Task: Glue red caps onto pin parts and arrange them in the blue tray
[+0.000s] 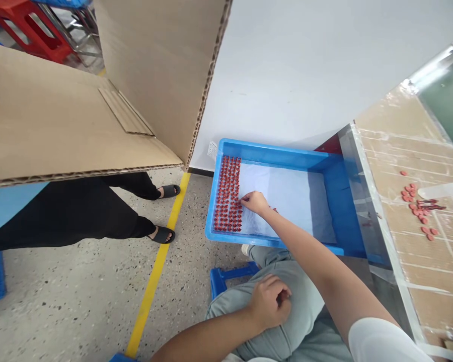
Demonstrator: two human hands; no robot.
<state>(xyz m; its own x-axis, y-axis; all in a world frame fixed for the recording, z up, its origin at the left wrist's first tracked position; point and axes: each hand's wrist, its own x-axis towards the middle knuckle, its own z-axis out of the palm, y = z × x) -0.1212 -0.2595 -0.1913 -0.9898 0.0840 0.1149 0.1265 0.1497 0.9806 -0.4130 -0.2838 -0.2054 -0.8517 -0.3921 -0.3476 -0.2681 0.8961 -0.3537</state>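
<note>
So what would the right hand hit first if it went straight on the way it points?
Most likely the small red pieces just ahead of the right hand, though depth is unclear and it might pass above.

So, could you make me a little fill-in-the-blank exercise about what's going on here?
The right hand reaches into a plastic tub whose colour is ____.
The small pieces lined up in rows inside it are coloured ____.
The hand resting on the trousers is the person's ____ one.
The long stripe on the floor is ____.

Missing words, in order: blue; red; left; yellow.
</note>
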